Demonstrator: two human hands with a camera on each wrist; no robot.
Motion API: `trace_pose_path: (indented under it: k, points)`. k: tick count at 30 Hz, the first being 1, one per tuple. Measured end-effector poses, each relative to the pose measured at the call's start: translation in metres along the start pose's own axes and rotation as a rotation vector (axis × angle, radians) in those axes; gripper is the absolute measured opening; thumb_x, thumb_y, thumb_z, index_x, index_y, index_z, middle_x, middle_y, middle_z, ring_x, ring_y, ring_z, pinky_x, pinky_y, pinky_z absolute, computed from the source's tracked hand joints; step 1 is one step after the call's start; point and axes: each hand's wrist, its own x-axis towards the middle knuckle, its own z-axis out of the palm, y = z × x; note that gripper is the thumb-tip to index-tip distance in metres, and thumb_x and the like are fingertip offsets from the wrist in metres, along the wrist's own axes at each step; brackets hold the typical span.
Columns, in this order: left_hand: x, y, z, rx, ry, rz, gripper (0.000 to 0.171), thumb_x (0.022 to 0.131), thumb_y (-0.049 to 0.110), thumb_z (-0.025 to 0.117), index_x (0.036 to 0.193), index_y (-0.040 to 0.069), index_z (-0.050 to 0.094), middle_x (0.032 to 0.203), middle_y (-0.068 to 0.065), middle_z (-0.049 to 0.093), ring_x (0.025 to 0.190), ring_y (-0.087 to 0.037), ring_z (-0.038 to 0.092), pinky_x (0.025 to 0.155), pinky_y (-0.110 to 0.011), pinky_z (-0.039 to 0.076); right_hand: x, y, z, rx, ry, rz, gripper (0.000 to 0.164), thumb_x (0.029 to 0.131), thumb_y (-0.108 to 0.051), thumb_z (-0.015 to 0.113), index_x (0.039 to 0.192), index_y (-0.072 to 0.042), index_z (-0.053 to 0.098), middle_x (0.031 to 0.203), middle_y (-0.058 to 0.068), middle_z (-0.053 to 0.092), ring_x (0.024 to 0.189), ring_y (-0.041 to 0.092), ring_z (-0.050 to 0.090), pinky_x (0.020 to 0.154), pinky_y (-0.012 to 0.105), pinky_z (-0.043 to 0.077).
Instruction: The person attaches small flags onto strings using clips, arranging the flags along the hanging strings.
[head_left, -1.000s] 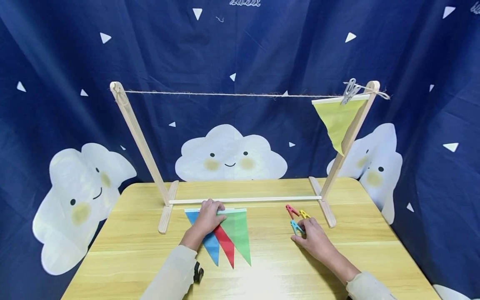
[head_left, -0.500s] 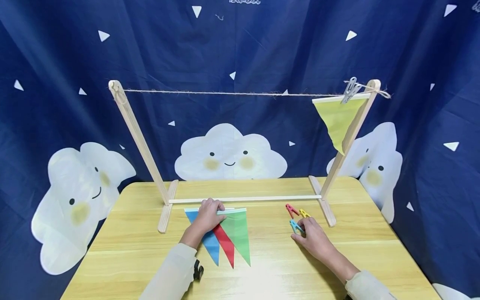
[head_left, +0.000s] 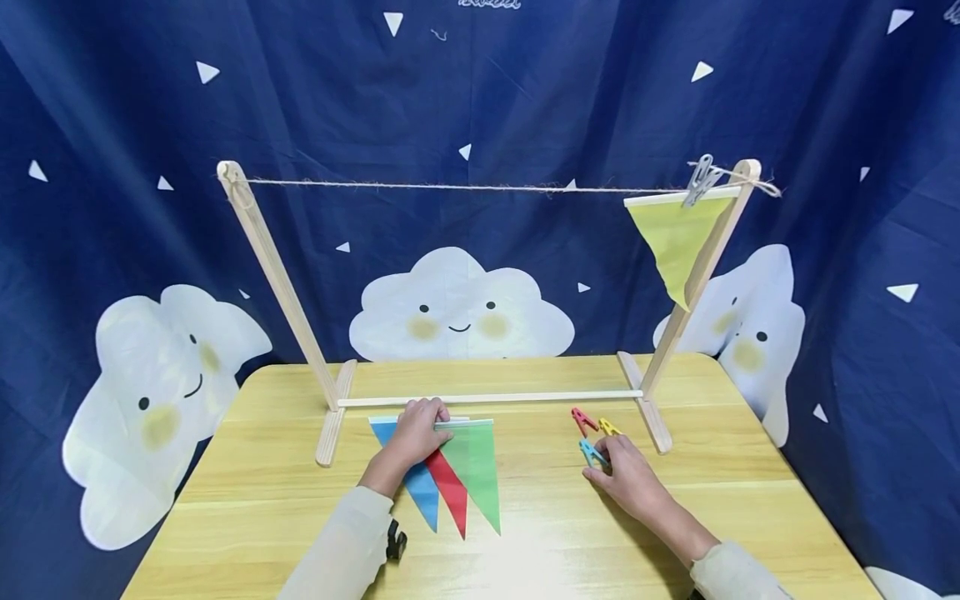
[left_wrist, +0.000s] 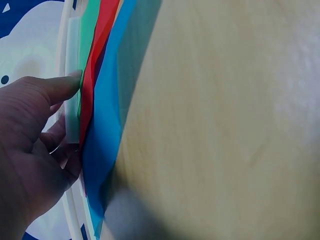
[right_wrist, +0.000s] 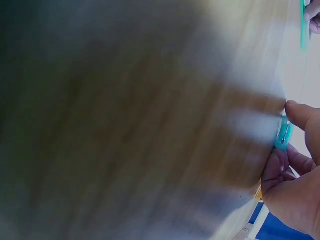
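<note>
In the head view, my left hand (head_left: 415, 431) is on the white top edges of a fan of overlapping pennant flags. It pinches the green pennant flag (head_left: 474, 458) at its hem; the left wrist view has the thumb on that hem and the fingers curled behind it. Under it lie a red pennant flag (head_left: 448, 487) and a blue pennant flag (head_left: 423, 492), partly covered. My right hand (head_left: 630, 479) rests on the table around a light-blue clothespin (right_wrist: 283, 133), thumb on one side and fingers on the other, with a small gap at the thumb.
A red clothespin (head_left: 583, 421) and a yellow clothespin (head_left: 608, 427) lie just beyond the right hand. Behind stands a wooden frame (head_left: 281, 283) with a string (head_left: 450, 187) across its top. A grey clothespin (head_left: 701, 181) holds a yellow pennant flag (head_left: 678, 237) at the right end.
The tips of the red and green pennant flags have shifted slightly left and toward me, and the green hem tilts a little differently. Both hands stay almost in place.
</note>
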Motion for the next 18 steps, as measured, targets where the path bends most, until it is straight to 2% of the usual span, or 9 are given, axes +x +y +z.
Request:
trace_pose_path:
  k: [11, 18]
  points:
    - [-0.0006, 0.0009, -0.0008, -0.013, 0.018, 0.040, 0.016, 0.085, 0.014, 0.085, 0.092, 0.013, 0.071, 0.096, -0.004, 0.067, 0.097, -0.026, 0.055, 0.088, -0.048, 0.045, 0.0002, -0.0012, -0.0030, -0.009, -0.023, 0.016, 0.031, 0.086, -0.019, 0.085, 0.103, -0.003, 0.064, 0.092, 0.004, 0.058, 0.082, 0.014, 0.049, 0.070, 0.030, 0.044]
    - [-0.0015, -0.0009, 0.0001, -0.018, 0.044, 0.066, 0.016, 0.081, 0.013, 0.088, 0.089, 0.011, 0.074, 0.096, -0.005, 0.070, 0.097, -0.027, 0.061, 0.090, -0.048, 0.050, 0.0007, -0.0012, -0.0031, 0.003, -0.025, 0.030, 0.031, 0.084, -0.018, 0.086, 0.099, -0.004, 0.063, 0.088, 0.003, 0.056, 0.079, 0.014, 0.047, 0.066, 0.027, 0.041]
